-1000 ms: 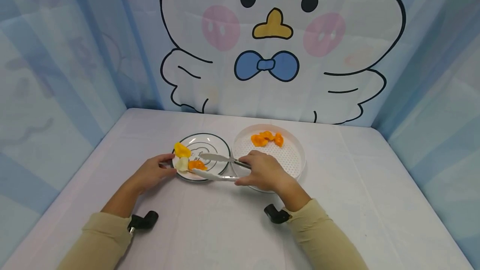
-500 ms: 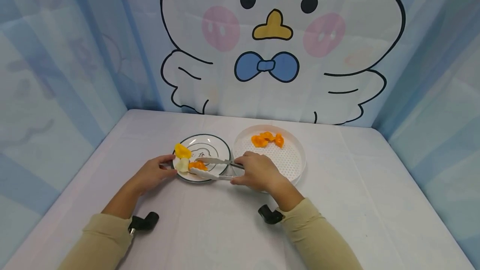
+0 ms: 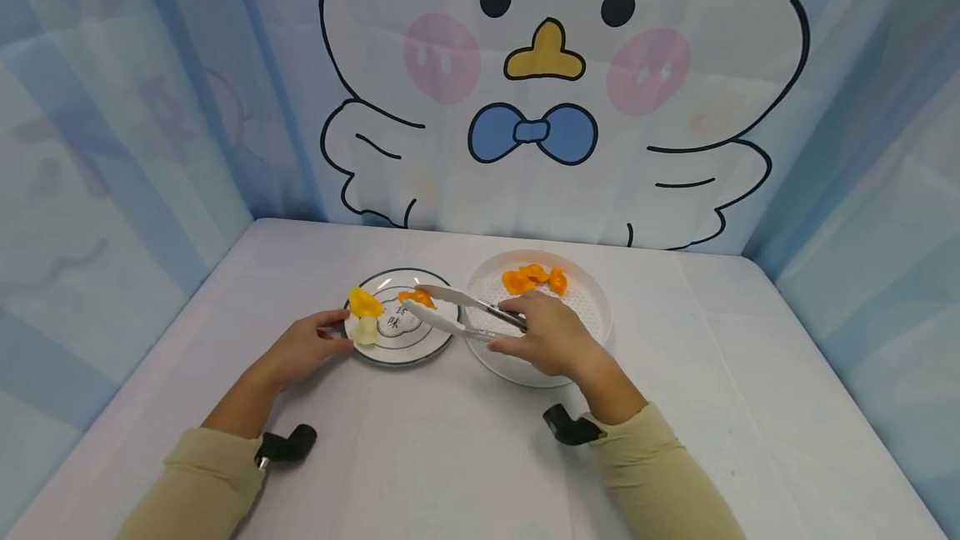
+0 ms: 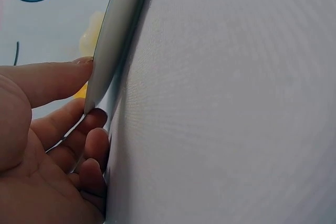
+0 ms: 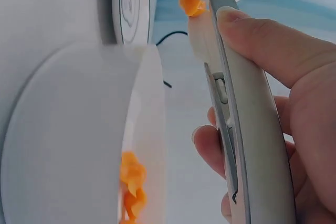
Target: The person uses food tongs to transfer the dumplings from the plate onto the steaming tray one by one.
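Note:
My left hand (image 3: 307, 347) pinches the left rim of a white plate with a dark line round it (image 3: 401, 362); in the left wrist view the thumb (image 4: 58, 81) lies on the rim, the fingers beneath. On that plate sit a yellow piece (image 3: 364, 302) and a pale cream piece (image 3: 364, 331), both crumpled. My right hand (image 3: 551, 336) grips metal tongs (image 5: 254, 108) with whitish tips. Between those tips an orange crumpled piece (image 5: 191, 4) is held, raised over the plate in the right wrist view.
Right of the plate stands a round white tray (image 3: 592, 315) with a raised rim and dimpled bottom. Several orange pieces (image 3: 517, 282) lie at its far side. A white cloth covers the table (image 3: 420, 457); a printed curtain (image 3: 525, 190) hangs behind it.
The tongs have taken hold of the orange piece at the plate's near side and lifted it away and slightly right. My left hand stays on the rim.

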Available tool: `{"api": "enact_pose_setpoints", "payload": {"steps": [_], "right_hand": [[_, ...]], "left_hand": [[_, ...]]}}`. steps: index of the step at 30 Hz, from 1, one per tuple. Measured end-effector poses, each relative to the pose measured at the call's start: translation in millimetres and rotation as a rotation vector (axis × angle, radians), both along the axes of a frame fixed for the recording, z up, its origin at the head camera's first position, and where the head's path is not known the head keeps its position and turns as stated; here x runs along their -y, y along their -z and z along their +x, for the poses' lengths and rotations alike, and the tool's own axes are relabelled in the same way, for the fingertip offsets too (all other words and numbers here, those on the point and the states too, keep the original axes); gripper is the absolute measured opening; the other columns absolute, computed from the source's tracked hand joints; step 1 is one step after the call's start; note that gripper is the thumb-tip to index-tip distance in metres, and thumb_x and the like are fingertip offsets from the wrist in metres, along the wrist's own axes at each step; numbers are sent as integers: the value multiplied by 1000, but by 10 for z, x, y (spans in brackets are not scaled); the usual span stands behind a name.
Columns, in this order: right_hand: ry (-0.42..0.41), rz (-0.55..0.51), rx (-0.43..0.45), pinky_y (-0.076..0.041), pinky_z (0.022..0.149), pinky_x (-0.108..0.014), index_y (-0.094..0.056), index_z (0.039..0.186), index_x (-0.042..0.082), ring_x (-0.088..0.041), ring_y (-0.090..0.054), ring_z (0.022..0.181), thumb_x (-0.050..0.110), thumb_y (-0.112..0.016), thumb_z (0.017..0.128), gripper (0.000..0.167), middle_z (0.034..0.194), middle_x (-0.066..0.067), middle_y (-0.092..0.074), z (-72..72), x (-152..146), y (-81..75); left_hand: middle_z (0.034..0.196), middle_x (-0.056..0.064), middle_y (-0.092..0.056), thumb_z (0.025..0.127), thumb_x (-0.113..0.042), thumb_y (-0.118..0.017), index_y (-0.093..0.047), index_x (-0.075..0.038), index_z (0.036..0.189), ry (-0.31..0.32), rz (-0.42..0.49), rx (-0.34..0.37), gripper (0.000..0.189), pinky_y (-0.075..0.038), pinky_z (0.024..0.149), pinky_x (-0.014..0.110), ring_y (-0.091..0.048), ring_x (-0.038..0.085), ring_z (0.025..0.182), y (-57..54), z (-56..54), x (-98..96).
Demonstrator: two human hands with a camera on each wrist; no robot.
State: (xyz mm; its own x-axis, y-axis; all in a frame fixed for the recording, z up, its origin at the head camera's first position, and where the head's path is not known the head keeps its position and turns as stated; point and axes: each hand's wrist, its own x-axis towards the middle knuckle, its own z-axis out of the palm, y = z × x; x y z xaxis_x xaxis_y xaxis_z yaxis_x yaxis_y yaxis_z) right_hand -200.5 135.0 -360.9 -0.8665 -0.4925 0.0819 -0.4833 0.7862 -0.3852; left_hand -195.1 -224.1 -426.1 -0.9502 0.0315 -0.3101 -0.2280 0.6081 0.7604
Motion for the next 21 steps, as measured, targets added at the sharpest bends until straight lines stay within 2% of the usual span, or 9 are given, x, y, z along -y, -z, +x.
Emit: {"api": "enact_pose_setpoints", "payload": {"steps": [4, 9, 14, 21], "right_hand": [[26, -11, -35, -47, 85, -45, -66, 130, 5, -28, -59, 103, 40, -77, 86, 57, 120, -12, -65, -16, -165, 12], [105, -15, -4, -47, 90, -49, -63, 133, 4, -32, -58, 107, 40, -76, 86, 60, 125, -16, -63, -16, -360, 22], [182, -10, 4, -48, 86, -49, -62, 134, 2, -32, -58, 101, 40, -76, 87, 63, 123, -19, -62, -46, -519, 42], [241, 38, 27, -50, 85, -50, -61, 134, 1, -32, -58, 100, 43, -73, 88, 64, 121, -20, -62, -131, -633, 113]], "left_hand": [[135, 20, -48, 96, -24, -67, -39, -4, 152, -4, -2, 0, 67, -43, 86, 41, -47, 34, 107, -8, 2, -7], [135, 20, -48, 96, -24, -67, -39, -3, 152, -3, 2, 5, 67, -42, 86, 41, -46, 34, 108, -18, 8, -14], [134, 20, -48, 96, -25, -67, -38, -3, 152, 2, -1, 1, 67, -42, 86, 42, -46, 34, 108, -27, 16, -14], [136, 20, -48, 96, -25, -67, -38, -3, 152, 3, -7, 0, 67, -42, 87, 43, -46, 34, 109, -27, 14, -12]]}}
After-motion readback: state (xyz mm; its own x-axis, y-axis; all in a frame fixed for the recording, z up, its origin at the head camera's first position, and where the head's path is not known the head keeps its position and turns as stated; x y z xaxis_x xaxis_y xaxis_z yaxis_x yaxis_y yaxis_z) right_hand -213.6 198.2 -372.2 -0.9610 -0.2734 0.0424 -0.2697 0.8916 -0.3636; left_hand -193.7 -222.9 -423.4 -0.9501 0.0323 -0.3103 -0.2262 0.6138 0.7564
